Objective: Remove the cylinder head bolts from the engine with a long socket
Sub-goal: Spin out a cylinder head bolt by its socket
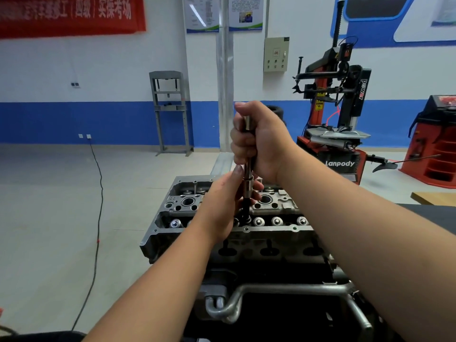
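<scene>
**A:** Start with the engine. That is one heavy, rigid mass of cast metal, so lean on it all you like; I doubt it will shift. Leave the cylinder head on top of it alone. Its edges look sharp and it gives you nothing to hold.

**B:** And the tool?

**A:** The long socket stands upright above the middle of the engine's top face, its lower end down among the valve gear. It is stiff steel, smooth and probably oily, so expect it to slip if you hold it loosely. Your right hand has its grip closed round the upper shaft, fingers wrapped tight. Good place: that high up is where you steady and turn it best.

**B:** My other hand?

**A:** Your left hand sits lower, just above the engine's top face, fingers curled round the socket's thick collar. Keep it there as a guide so the shaft stays plumb.

**B:** The bolt itself?

**A:** I cannot see a bolt head under the socket's tip; your left hand and the shaft hide it. Judging by the task, cylinder head bolts are long, hard and fairly heavy for their size. Lift one by the shank, straight up from the engine.
</scene>
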The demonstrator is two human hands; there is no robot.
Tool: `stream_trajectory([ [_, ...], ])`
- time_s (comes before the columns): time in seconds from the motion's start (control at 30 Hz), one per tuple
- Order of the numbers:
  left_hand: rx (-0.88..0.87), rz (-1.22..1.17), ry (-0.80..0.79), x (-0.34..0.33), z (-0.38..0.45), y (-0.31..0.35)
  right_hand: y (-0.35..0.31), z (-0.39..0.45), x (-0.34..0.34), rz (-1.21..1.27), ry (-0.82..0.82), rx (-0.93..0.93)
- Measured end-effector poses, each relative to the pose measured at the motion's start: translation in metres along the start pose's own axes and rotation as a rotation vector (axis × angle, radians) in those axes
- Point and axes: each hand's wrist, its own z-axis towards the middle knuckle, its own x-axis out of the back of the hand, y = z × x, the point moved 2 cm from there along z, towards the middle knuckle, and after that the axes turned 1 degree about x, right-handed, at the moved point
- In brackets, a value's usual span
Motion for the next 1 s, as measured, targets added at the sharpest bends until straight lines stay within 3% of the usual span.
stream_trajectory([
  [0.13, 0.016, 0.002, 0.006, 0.0, -0.002, 0.002, -0.001, -0.003, -0.003, 0.03, 0.165, 0.0],
  [0.23, -0.013, 0.027, 0.064, -0.001, -0.003, 0.003, -0.002, -0.007, -0.008, -0.215, 0.454, 0.127],
  [0.3, -0.032, 0.052, 0.109, -0.001, -0.002, 0.003, 0.0, -0.009, -0.013, -0.259, 0.505, 0.167],
  [0.43, -0.052, 0.027, 0.077, 0.002, -0.004, 0.003, 0.005, -0.007, -0.015, -0.067, 0.298, 0.141],
  [0.53, -0.011, -0.017, -0.017, 0.0, -0.006, 0.003, 0.001, -0.005, -0.012, -0.062, 0.098, 0.057],
  [0.6, 0.009, -0.021, -0.023, -0.001, -0.006, 0.004, 0.0, -0.006, -0.008, -0.053, 0.06, 0.051],
  [0.83, -0.058, 0.109, 0.093, -0.002, -0.001, 0.001, 0.001, -0.011, -0.015, -0.288, 0.437, 0.205],
  [0.93, -0.062, 0.098, 0.113, 0.001, 0.001, -0.001, 0.001, -0.008, -0.014, -0.094, 0.202, 0.149],
  [1.0, -0.039, 0.016, 0.03, 0.002, 0.0, -0.002, -0.005, -0.007, -0.008, 0.015, 0.029, 0.042],
])
